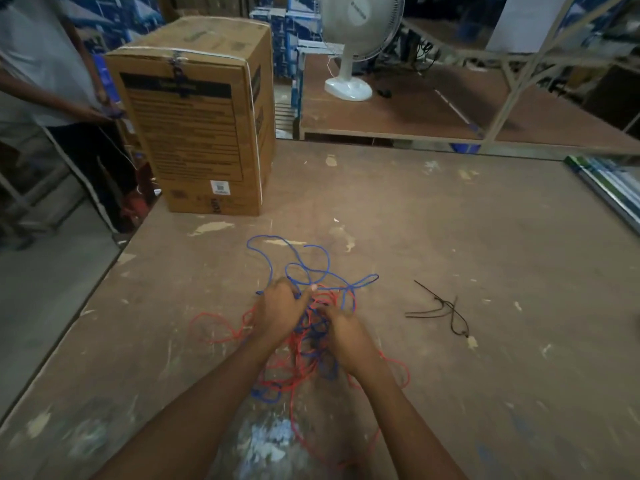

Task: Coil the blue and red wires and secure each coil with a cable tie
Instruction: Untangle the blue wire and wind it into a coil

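A blue wire and a red wire lie tangled together in a loose heap on the worn wooden table. My left hand grips blue strands at the far side of the heap, thumb raised. My right hand has its fingers curled into the tangle of blue and red strands just to the right. Black cable ties lie loose on the table to the right of the heap, apart from both hands.
A tall cardboard box stands at the table's back left corner. A person stands left of it. A white fan sits on a bench behind. Long packs lie at the right edge.
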{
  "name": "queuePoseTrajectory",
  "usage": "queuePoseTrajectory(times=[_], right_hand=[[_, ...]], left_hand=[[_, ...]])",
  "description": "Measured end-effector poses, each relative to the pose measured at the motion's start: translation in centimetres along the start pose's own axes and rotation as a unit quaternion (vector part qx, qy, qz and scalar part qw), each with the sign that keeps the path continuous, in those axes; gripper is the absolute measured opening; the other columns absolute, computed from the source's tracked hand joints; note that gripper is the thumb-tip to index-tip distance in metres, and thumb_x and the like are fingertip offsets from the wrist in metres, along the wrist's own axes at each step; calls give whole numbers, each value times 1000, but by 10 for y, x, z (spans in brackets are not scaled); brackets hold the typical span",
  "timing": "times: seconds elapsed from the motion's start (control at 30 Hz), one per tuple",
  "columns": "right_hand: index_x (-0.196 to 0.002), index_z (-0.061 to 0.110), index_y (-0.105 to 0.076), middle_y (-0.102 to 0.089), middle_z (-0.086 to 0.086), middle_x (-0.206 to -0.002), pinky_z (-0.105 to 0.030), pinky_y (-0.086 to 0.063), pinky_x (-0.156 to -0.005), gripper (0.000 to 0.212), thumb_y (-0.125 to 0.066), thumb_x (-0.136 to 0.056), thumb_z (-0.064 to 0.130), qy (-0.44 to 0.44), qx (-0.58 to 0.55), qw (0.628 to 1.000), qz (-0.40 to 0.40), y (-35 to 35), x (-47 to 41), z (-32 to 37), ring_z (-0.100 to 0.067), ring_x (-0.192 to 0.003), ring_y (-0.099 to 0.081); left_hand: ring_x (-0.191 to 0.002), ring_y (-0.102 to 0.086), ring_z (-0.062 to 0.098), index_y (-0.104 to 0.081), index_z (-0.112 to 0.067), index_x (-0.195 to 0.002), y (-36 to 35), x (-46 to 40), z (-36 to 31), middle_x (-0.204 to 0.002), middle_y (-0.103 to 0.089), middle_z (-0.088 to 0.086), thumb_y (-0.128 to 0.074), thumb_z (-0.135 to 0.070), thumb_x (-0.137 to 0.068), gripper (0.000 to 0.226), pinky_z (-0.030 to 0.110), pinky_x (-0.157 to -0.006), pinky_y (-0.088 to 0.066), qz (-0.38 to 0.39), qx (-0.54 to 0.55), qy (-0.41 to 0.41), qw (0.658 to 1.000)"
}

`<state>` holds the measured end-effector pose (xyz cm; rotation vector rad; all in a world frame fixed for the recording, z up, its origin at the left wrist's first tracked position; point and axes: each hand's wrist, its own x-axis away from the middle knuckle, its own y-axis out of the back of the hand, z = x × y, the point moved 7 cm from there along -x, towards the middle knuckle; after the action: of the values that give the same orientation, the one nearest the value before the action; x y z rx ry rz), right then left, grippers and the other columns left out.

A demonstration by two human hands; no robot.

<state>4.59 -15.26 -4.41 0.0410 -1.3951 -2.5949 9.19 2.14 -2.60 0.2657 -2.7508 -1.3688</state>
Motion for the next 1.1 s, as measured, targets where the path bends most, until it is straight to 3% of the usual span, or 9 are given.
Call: queuePoseTrajectory(times=[0.1, 0.3, 0.47, 0.63, 0.73, 0.83, 0.9, 1.03, 1.1], right_hand=[[-141, 28, -66, -65, 1, -143, -49, -45, -113, 61, -53, -82, 17, 58, 125, 990, -28, 14, 10, 21, -39, -128, -54], [-144, 31, -59, -54, 4, -152, -48, -39, -102, 45, -38, -108, 46, 27, 194, 980, -35, 20, 17, 23, -33, -139, -47], [-153, 40, -48, -58, 11, -142, -46, -37, -102, 57, -36, -104, 67, 14, 7, 995, -96, 41, 17, 33, -21, -130, -48], [-136, 17, -68, -75, -1, -131, -46, -52, -106, 38, -62, -105, 38, 46, -397, 914, -70, 54, 17, 58, -18, -123, -67], [-125, 9, -72, -78, -9, -123, -43, -57, -96, 26, -56, -111, 25, 18, -481, 869, -111, 73, 27, 61, -21, -114, -72], [-113, 13, -69, -78, -7, -113, -55, -60, -93, 24, -51, -114, 27, -15, -501, 854, -142, 90, 39, 58, -22, -106, -74], [-106, 20, -67, -73, -5, -104, -59, -57, -96, 26, -50, -113, 38, 6, -433, 883, -181, 107, 46, 61, -20, -102, -71], [-107, 25, -67, -77, 1, -97, -36, -56, -91, 24, -46, -116, 31, 70, -337, 925, -163, 137, 57, 78, -18, -97, -74], [-107, 14, -66, -73, -2, -76, -31, -55, -85, 25, -43, -116, 22, 94, -377, 907, -160, 153, 62, 87, -17, -80, -73]], left_hand=[[-99, -72, 38, -72, -14, -89, 1, -7, -5, -97, -74, 15, -73, -51, -91, 37, 44, -81, -57, 24, -21, 24, 999], [-83, -75, 34, -75, -7, -82, 13, -14, -9, -81, -77, 18, -74, -33, -91, 28, 40, -73, -54, 5, 103, 79, 991], [-42, -64, 14, -63, 2, -107, 30, -3, -50, -87, -74, 18, -66, -8, -103, 11, 26, -43, -53, 135, 383, 54, 912], [-51, -69, 15, -61, -1, -118, 73, 18, -95, -91, -79, 14, -70, -7, -100, 21, 21, -46, -53, 183, 520, 45, 833], [-61, -74, 16, -61, -5, -119, 91, 30, -108, -111, -79, 19, -68, -8, -101, 20, 23, -55, -60, 232, 606, 74, 757], [-63, -72, 8, -63, -5, -117, 106, 38, -114, -125, -76, 19, -62, -12, -105, 14, 18, -57, -59, 265, 653, 90, 704], [-61, -71, 5, -66, -3, -117, 118, 40, -113, -125, -77, 17, -61, -17, -106, 19, 16, -54, -56, 264, 637, 87, 719], [-48, -63, 8, -69, 1, -114, 139, 28, -89, -97, -82, 3, -70, -29, -102, 32, 19, -40, -39, 120, 421, 20, 899], [-58, -65, 11, -64, -7, -117, 144, 29, -85, -96, -76, 4, -82, -31, -93, 37, 24, -51, -47, 44, 366, -16, 929]])
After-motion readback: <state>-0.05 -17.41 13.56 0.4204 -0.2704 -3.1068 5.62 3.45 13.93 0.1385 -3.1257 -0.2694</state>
